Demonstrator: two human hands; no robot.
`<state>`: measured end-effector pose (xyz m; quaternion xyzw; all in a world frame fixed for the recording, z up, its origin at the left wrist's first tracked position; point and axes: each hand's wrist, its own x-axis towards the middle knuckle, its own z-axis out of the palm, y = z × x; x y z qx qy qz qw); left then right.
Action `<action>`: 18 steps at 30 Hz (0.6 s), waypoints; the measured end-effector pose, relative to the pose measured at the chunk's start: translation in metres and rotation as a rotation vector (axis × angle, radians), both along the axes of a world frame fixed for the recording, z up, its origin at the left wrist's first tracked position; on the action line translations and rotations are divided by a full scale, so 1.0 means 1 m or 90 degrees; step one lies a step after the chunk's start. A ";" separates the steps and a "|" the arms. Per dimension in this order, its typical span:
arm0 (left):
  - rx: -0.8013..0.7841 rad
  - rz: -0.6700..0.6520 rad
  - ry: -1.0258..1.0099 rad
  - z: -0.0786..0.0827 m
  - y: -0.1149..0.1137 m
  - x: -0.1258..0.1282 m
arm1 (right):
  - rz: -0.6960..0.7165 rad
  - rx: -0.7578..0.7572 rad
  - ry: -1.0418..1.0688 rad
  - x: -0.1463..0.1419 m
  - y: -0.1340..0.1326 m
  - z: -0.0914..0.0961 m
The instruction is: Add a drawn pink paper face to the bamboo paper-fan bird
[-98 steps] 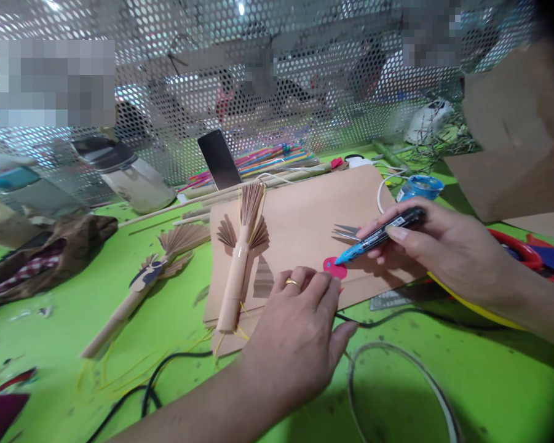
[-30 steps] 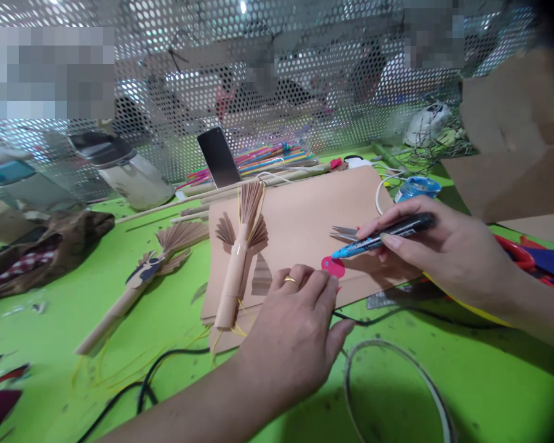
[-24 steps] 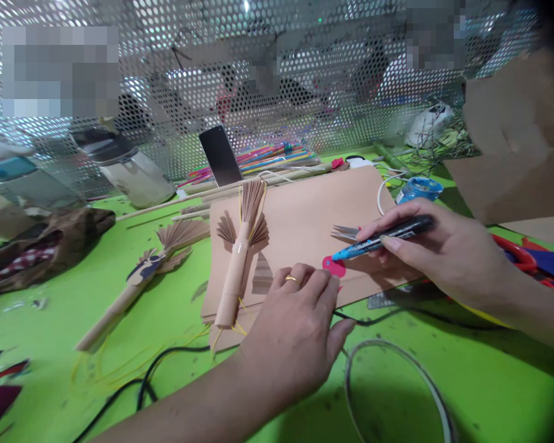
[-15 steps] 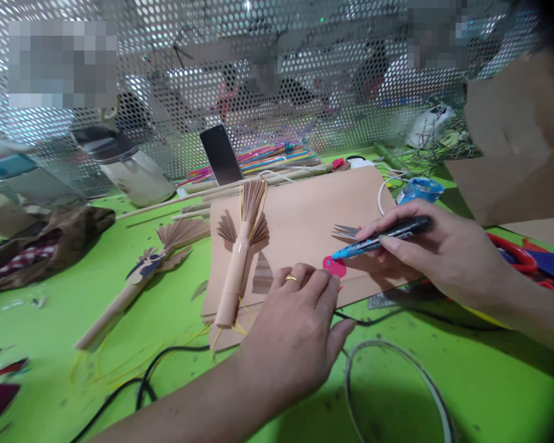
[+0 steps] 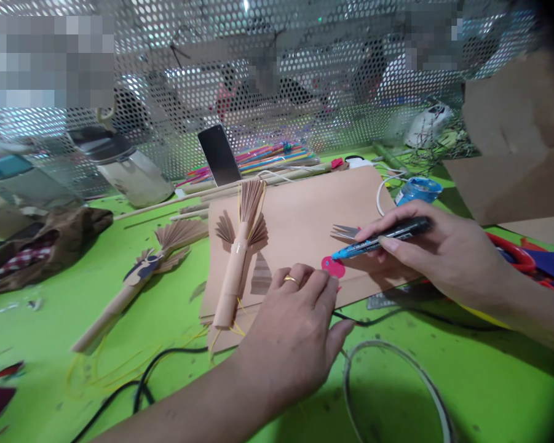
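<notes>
My right hand [image 5: 447, 255] is closed around a blue paint marker [image 5: 382, 239]. The marker's tip touches or nearly touches a small red paper cutout [image 5: 334, 268] with a blue dot on it. My left hand [image 5: 299, 326], a ring on one finger, lies palm down with its thumb apart; its fingertips rest at the cutout's lower left edge. Beneath both is a brown paper sheet [image 5: 299, 203]. Scissors [image 5: 345, 231] show their blades just behind the marker. Left of my hand lies a rolled brown paper figure [image 5: 233, 277] with pleated fans, beside a small pleated paper piece [image 5: 261, 275].
A second paper figure [image 5: 136, 283] lies on the green table [image 5: 41, 344]. Behind are a phone [image 5: 219, 155], colourful sticks [image 5: 277, 154] and a bottle [image 5: 129, 166]. A blue paint jar [image 5: 419, 191] stands at right. Black cable [image 5: 166, 352] and a pale hoop [image 5: 396, 346] lie in front.
The view has shifted very slightly. Both hands, the marker and the red cutout keep almost the same places relative to one another.
</notes>
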<state>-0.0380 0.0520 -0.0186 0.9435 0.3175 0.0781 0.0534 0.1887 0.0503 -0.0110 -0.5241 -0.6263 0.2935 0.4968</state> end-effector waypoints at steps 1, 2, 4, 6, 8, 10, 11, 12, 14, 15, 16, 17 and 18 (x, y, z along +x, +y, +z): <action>0.000 -0.001 0.001 0.000 0.000 0.000 | -0.001 0.000 0.001 0.000 0.000 0.000; 0.001 -0.001 0.002 0.000 0.000 0.000 | -0.001 0.000 0.001 0.000 0.000 0.000; 0.003 -0.003 0.001 0.000 0.001 -0.001 | -0.001 -0.001 -0.001 0.000 0.000 0.001; 0.003 -0.004 -0.002 0.000 0.001 -0.001 | -0.004 -0.002 0.001 0.000 0.000 0.001; 0.004 -0.004 -0.004 0.000 0.001 -0.001 | -0.009 -0.005 0.006 0.000 -0.001 0.001; 0.005 -0.003 -0.003 0.000 0.001 -0.001 | -0.009 -0.010 0.011 0.000 -0.001 0.001; 0.006 -0.003 -0.003 0.000 0.000 -0.001 | -0.008 -0.012 0.012 0.000 -0.001 0.001; 0.006 -0.002 -0.003 0.000 0.000 -0.001 | -0.008 -0.014 0.010 0.000 -0.002 0.001; 0.006 -0.001 -0.002 0.000 0.000 -0.001 | -0.010 -0.012 0.007 0.000 -0.002 0.001; 0.006 0.000 -0.002 0.000 0.000 -0.001 | -0.012 -0.010 0.008 0.000 -0.002 0.001; 0.006 0.000 -0.002 0.000 0.000 -0.001 | -0.014 -0.009 0.009 0.000 -0.002 0.001; 0.005 -0.001 -0.002 0.000 0.000 0.000 | -0.015 -0.009 0.010 0.000 -0.002 0.001; 0.005 -0.001 -0.003 0.000 0.000 0.000 | -0.015 -0.010 0.012 0.000 -0.002 0.000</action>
